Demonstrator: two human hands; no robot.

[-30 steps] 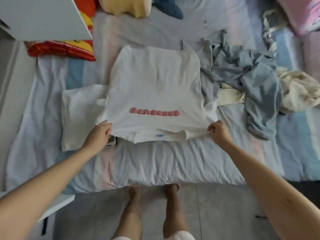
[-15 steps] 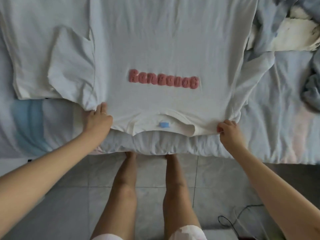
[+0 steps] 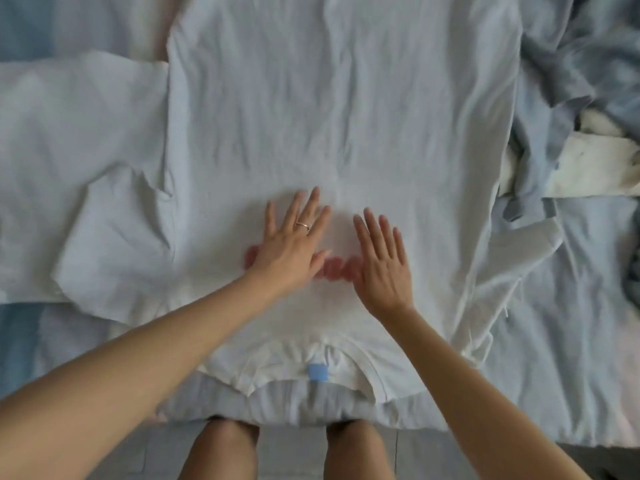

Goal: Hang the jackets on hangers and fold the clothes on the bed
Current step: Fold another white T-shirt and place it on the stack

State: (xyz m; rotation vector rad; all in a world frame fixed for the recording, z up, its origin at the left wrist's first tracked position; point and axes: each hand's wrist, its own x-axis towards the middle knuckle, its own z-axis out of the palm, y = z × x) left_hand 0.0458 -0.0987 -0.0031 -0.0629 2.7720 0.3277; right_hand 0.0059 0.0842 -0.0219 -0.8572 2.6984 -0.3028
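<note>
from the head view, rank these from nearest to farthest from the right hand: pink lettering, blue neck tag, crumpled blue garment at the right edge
Measured from the right hand:
1. pink lettering: touching it, just to its left, partly covered.
2. blue neck tag: at the collar, toward the person.
3. crumpled blue garment: far off at the bed's upper right.

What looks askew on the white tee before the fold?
The white T-shirt lies mostly flat, but its left sleeve is bunched and its right sleeve is creased. Both hands, left and right, press flat.
</note>
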